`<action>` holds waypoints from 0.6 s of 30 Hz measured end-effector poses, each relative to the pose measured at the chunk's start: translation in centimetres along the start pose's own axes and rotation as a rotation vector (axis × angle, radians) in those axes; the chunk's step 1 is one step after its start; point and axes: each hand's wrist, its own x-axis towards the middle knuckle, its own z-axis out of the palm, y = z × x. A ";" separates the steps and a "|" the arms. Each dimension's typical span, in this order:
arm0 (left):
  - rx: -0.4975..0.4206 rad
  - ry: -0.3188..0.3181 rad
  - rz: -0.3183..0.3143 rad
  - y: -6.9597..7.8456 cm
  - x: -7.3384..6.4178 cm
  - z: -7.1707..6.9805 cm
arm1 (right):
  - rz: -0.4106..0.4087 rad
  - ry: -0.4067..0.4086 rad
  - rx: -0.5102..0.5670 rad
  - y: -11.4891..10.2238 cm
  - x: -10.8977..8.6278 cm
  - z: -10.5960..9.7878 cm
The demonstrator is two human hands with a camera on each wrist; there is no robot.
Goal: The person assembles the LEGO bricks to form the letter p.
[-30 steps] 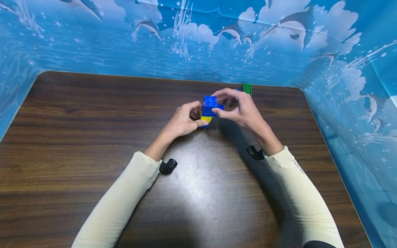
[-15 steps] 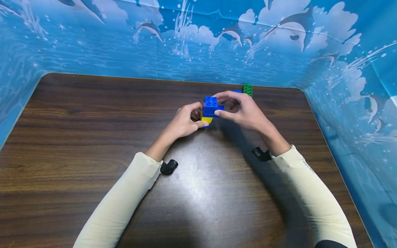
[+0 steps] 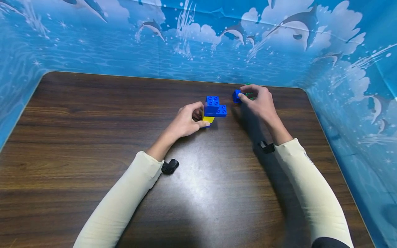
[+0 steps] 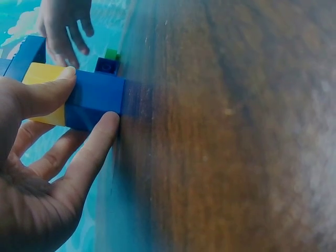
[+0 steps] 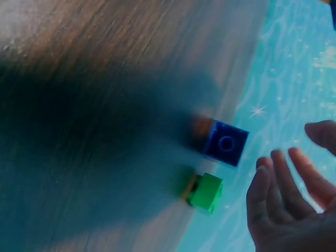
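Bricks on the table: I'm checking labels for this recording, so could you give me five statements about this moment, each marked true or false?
1. The left hand holds the stack. True.

2. The right hand grips the green brick. False: the right wrist view shows its fingers apart from that brick.

3. The stack has a yellow brick between blue ones. True.

4. The green brick lies nearer the stack than the loose blue brick does. False: the loose blue brick is nearer.

5. The backdrop shows dolphins. True.
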 end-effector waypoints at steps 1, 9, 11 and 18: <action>0.002 -0.001 -0.002 0.0 0.0 0.0 | 0.018 0.011 -0.020 0.1 0.1 0.2; 0.005 0.000 -0.005 -0.2 0.0 0.1 | 0.103 0.067 -0.124 0.6 1.2 1.7; 0.006 -0.001 0.000 -0.2 0.0 0.1 | 0.127 0.084 -0.138 0.6 1.4 1.9; 0.007 0.000 0.003 -0.1 0.0 0.1 | 0.175 0.126 -0.151 1.1 1.8 2.6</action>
